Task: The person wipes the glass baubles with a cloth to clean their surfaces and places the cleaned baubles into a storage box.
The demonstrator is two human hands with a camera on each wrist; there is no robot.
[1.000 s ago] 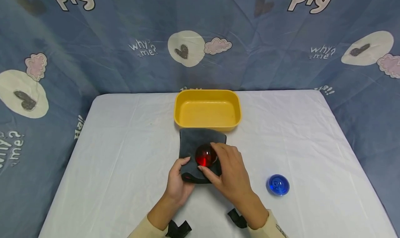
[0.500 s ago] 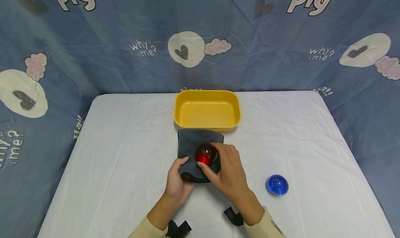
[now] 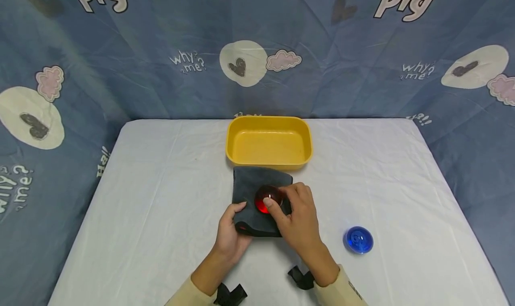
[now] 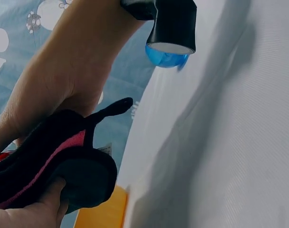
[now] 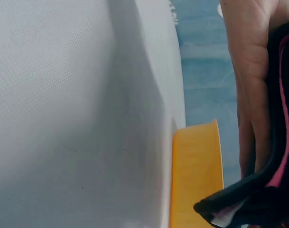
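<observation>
My left hand (image 3: 232,234) holds a folded dark grey cloth (image 3: 257,178) by its left side, thumb on top and fingers beneath. Pink lining shows between the folds of the cloth (image 4: 63,152) in the left wrist view. A small see-through red bowl (image 3: 263,198) is against the cloth's upper face. My right hand (image 3: 301,221) pinches this bowl, its thumb over the near side and its fingers at the right side. Part of the red bowl is hidden by the right hand. In the right wrist view, the left fingers (image 5: 258,114) lie along the cloth's underside.
A yellow rectangular tray (image 3: 268,163) stands at the back of the white-covered table (image 3: 161,207), just beyond the cloth. A small blue see-through bowl (image 3: 359,240) sits on the table to the right of the right hand. A patterned blue curtain (image 3: 161,96) hangs behind.
The right thumb has moved up over the red bowl's near side, and the right fingers have drawn in. The left hand keeps its hold on the cloth.
</observation>
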